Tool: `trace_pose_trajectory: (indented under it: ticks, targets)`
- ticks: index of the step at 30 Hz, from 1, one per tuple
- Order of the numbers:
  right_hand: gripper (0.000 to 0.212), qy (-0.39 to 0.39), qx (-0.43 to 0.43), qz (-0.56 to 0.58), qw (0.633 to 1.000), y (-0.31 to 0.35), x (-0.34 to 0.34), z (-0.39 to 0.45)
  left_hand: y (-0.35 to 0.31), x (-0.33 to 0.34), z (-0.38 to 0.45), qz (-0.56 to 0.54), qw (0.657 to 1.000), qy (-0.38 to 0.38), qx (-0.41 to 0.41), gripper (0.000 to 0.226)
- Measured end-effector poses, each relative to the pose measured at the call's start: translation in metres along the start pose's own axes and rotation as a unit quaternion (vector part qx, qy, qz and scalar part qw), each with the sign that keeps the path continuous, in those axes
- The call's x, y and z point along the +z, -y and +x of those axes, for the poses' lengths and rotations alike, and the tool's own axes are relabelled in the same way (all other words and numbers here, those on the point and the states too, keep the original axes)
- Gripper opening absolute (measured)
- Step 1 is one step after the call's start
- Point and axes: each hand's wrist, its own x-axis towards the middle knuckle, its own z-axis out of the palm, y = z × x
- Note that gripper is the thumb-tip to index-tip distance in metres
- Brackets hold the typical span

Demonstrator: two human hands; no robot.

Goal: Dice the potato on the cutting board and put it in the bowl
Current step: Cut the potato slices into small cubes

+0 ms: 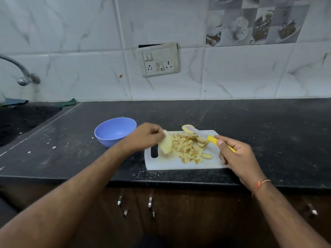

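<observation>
A white cutting board [161, 164] lies on the black counter. On it sits a pile of diced potato [186, 149] with several uncut slices [187, 135] behind and beside it. My left hand [145, 136] pinches a long potato slice [165, 144] above the board's left end, near its handle slot. My right hand [236, 152] grips the yellow handle of a knife [211, 138]; the blade points left and rests over the far slices. The blue bowl [114, 131] stands left of the board and looks empty.
The black counter [268, 126] stretches right and back to a tiled wall with a switch panel [158, 59]. A sink [21, 120] and tap [23, 72] lie at far left. Potato crumbs dot the counter. Cabinet handles [150, 206] hang below the front edge.
</observation>
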Motion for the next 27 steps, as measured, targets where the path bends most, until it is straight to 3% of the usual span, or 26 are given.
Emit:
trace_pose_trajectory:
  ticks: [2,6,11,13,16,20,27]
  targets:
    - [0.023,0.005,-0.006,-0.016,1.000,0.002,0.001,-0.002,0.010,0.010,-0.010,0.026,1.000,0.003,-0.004,0.024]
    - [0.022,0.002,-0.008,-0.041,0.999,0.009,0.004,-0.008,0.026,0.020,-0.021,0.043,0.997,-0.066,-0.003,0.017]
    - [0.021,-0.005,-0.016,-0.060,0.998,0.019,0.006,-0.015,0.045,0.029,-0.035,0.085,0.994,-0.069,0.007,0.044]
    - [0.020,0.004,-0.025,-0.122,0.992,0.021,0.007,-0.020,0.049,0.035,-0.039,0.078,0.993,-0.085,0.023,0.044]
    - [0.018,0.035,-0.064,-0.252,0.965,0.024,0.018,-0.041,0.057,0.040,-0.040,0.065,0.992,-0.101,0.035,0.043]
    - [0.030,0.066,-0.110,-0.390,0.912,0.028,0.040,-0.073,0.053,0.045,-0.038,0.033,0.993,-0.113,-0.022,0.067]
    - [0.045,0.064,-0.142,-0.449,0.880,0.025,0.044,-0.087,0.052,0.049,-0.035,0.029,0.991,-0.125,-0.030,0.070]
